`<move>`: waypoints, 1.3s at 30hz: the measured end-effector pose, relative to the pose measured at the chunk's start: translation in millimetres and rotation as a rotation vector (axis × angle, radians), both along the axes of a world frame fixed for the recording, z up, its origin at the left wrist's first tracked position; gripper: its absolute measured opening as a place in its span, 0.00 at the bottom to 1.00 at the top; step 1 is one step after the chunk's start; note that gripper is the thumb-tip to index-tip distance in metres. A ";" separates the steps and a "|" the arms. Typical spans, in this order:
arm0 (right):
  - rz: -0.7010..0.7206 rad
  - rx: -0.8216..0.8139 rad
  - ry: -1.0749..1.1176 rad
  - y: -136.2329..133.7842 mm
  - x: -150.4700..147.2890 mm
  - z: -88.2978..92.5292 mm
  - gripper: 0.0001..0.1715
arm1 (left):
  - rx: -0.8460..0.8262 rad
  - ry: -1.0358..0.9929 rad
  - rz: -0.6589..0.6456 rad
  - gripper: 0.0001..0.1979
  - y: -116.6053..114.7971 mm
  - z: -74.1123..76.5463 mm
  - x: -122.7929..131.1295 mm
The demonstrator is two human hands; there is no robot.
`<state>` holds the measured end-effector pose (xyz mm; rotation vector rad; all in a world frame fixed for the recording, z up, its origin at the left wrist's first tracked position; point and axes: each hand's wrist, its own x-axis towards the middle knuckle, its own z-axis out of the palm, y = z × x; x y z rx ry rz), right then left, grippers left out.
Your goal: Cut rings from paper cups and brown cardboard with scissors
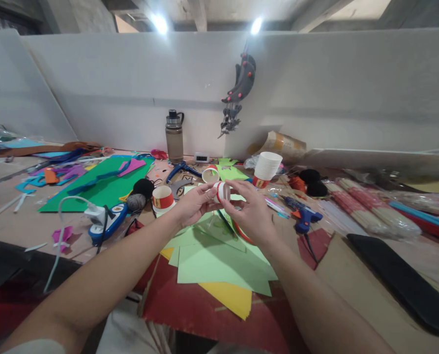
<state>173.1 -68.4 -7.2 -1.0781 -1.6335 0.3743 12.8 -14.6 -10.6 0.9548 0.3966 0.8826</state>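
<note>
Both of my hands hold a small white paper cup with a red band (222, 191) above the craft table. My left hand (193, 202) grips it from the left, fingers curled round its side. My right hand (249, 210) pinches it from the right with fingertips on its rim. Beneath the hands lie light green paper sheets (219, 258) over yellow paper (232, 297) and red card (204, 309). Another red-banded cup (162, 198) stands just left of my left hand, and a third cup (211, 173) sits behind.
A stack of white cups (266, 168) stands behind my right hand. A blue glue gun (303, 215) lies to the right, a water bottle (174, 136) at the wall, a green sheet (101, 184) and a power strip (106, 220) to the left, bundled sticks (363, 209) at right.
</note>
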 end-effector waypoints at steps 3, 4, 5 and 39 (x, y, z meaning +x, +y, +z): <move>-0.008 0.005 -0.005 -0.4 -1.6 0.3 0.22 | -0.015 -0.001 0.015 0.16 -0.1 0.4 0.5; -0.009 0.004 -0.001 -0.7 -2.1 0.6 0.21 | -0.015 -0.002 0.018 0.16 -0.1 0.5 0.5; -0.010 0.002 0.002 -1.0 -2.5 1.1 0.21 | -0.013 -0.002 0.020 0.17 0.0 0.6 0.4; -0.100 0.000 -0.111 0.5 -1.8 -1.3 0.21 | 0.008 0.090 -0.082 0.15 0.8 -5.6 -3.1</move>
